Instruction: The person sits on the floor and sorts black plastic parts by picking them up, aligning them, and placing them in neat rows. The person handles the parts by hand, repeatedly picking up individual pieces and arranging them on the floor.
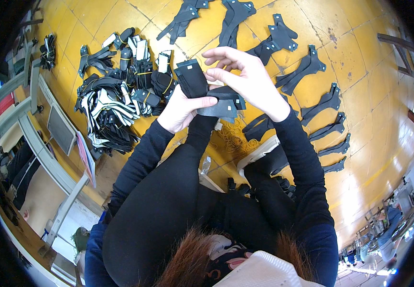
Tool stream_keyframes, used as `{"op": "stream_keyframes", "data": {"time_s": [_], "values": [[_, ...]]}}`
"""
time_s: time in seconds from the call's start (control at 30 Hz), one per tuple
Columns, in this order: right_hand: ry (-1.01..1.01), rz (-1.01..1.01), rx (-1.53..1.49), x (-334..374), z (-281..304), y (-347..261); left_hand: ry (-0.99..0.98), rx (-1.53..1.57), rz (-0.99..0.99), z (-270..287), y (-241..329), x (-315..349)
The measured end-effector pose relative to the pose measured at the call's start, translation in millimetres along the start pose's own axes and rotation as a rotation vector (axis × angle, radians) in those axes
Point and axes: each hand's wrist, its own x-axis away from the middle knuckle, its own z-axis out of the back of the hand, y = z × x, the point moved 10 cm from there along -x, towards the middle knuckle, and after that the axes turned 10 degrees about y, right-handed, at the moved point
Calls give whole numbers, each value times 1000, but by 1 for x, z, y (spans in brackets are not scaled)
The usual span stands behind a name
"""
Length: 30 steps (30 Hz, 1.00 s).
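Observation:
A bundle of dark fabric pieces (191, 79), with small pale stickers at its ends, is gripped in my left hand (180, 110). The thumb presses across the bundle where one end folds over to the right. Just right of the bundle is my right hand (254, 76), its fingers bent but apart and the thumb stretched toward the fabric. I see nothing held in it. Below my hands, a loose heap of yellow rubber bands (233, 136) lies on the floor beside my knee.
Banded bundles of black and white pieces (113, 107) are piled on the yellow tiled floor (364, 105) at left. Several dark fabric stacks (307, 69) lie in an arc from the far side to the right. A metal frame (42, 148) stands at far left.

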Motion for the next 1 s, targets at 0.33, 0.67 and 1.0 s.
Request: {"op": "stream_keyframes", "data": {"time_s": [0.33,0.67,1.0], "values": [[403,-206,-206,14,27,24,292,292,-353,35,47,5],[441,130,0,26,5,-15,311,325,-409,37,46,9],[455,-255,-559,41,-17,26,294,317,-456,34,56,13]]}}
